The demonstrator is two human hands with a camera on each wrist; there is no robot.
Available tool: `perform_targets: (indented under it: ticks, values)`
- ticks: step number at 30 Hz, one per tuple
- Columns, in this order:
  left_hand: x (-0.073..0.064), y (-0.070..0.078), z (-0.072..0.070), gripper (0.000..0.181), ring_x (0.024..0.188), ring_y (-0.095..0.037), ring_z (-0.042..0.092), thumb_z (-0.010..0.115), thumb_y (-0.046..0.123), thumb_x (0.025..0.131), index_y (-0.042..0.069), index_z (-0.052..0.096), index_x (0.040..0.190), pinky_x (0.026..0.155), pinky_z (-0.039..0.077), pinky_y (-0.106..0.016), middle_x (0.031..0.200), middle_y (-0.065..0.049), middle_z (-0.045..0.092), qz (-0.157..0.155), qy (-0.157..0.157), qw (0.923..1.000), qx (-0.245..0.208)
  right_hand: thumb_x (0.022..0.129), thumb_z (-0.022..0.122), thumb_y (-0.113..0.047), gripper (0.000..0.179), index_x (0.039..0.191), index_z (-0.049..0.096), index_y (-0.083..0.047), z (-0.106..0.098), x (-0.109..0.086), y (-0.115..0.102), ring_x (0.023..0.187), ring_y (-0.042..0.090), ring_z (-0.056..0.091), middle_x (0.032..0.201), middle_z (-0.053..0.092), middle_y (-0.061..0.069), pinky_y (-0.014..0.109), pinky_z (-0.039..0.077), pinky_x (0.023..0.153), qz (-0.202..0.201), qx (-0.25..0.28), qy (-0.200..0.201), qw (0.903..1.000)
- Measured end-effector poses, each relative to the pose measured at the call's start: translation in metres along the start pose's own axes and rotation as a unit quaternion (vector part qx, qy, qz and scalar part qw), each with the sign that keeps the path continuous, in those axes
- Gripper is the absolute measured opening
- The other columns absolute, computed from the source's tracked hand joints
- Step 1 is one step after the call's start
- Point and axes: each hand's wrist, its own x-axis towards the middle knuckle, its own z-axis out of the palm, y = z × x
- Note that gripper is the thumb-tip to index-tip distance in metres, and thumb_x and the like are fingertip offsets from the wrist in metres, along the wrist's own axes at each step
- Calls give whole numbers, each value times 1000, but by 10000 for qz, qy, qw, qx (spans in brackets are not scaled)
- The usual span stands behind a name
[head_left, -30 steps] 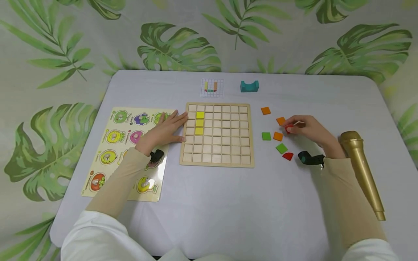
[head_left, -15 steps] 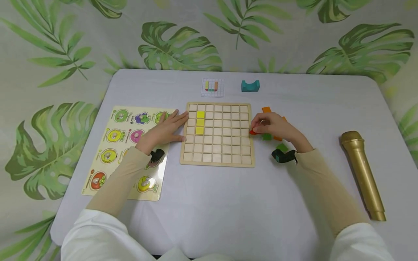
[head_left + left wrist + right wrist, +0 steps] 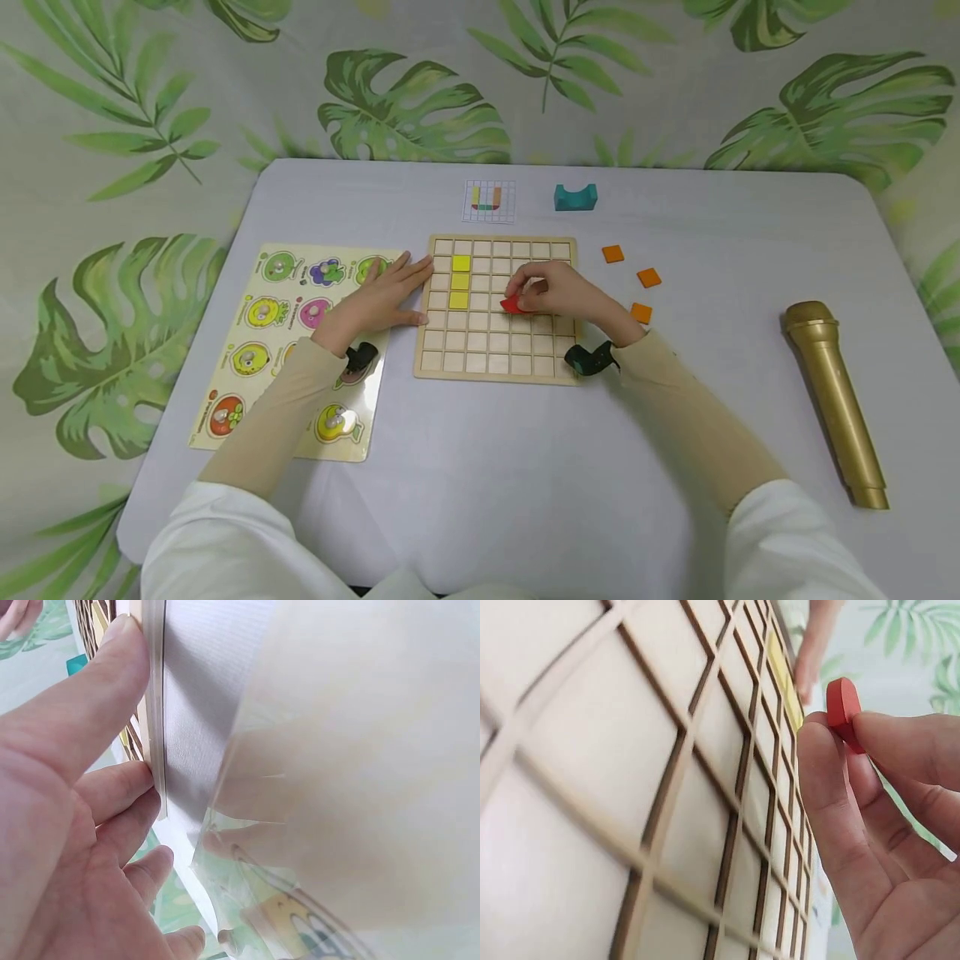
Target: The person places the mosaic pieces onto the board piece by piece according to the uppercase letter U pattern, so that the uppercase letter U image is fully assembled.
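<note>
My right hand (image 3: 558, 292) pinches a red quarter-circle tile (image 3: 513, 305) between thumb and fingertips. It hovers over the middle of the wooden grid board (image 3: 498, 380); in the right wrist view the red tile stands tilted, apart from the board. Three yellow tiles (image 3: 460, 282) lie in one column of the grid, left of the red tile. My left hand (image 3: 375, 304) has its fingers spread, touching the board's left edge, with thumb and fingertips against the rim in the left wrist view.
Three orange tiles (image 3: 648, 277) lie right of the board, close to my right forearm. A pattern card (image 3: 489, 202) and a teal block (image 3: 576, 198) are behind it. A fruit puzzle board (image 3: 337, 452) lies under my left arm; a gold microphone (image 3: 836, 404) is far right.
My right hand has carried the red tile leftward from the loose tiles to above the board. Its arm now covers the green tiles and another red one. The left hand keeps still.
</note>
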Motion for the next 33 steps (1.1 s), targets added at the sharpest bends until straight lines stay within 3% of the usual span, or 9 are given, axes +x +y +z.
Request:
perform_targets:
  ticks: [9,16,28,33]
  values:
    - [2,-2,2,84,144,-33,-2,64,38,90,7,18,153,110,-8,-59,159,-7,10,-64,38,10000,19,85,62,0,6,89,65,-3,31,25,-14,77,20,59,89,63,7,28,49,75,-12,-87,165,9998]
    - [1,-1,3,84,144,-33,-1,65,38,90,6,20,153,110,-7,-59,159,-8,12,-37,86,9999,-40,84,61,1,8,88,65,-4,52,40,-22,70,18,55,82,61,5,26,45,66,31,-559,336,9979]
    - [0,0,1,84,144,-34,-1,65,37,90,5,19,153,110,-6,-60,159,-9,11,-8,82,10000,-13,80,62,5,8,83,66,-2,74,46,-38,65,15,51,71,59,4,22,40,57,21,-1584,529,9860]
    - [0,-1,1,83,144,-34,-2,65,36,90,5,19,153,110,-6,-60,159,-9,11,14,94,9999,-49,82,65,2,5,86,66,-1,74,44,-40,68,16,52,75,60,5,23,42,60,149,-1750,438,9835]
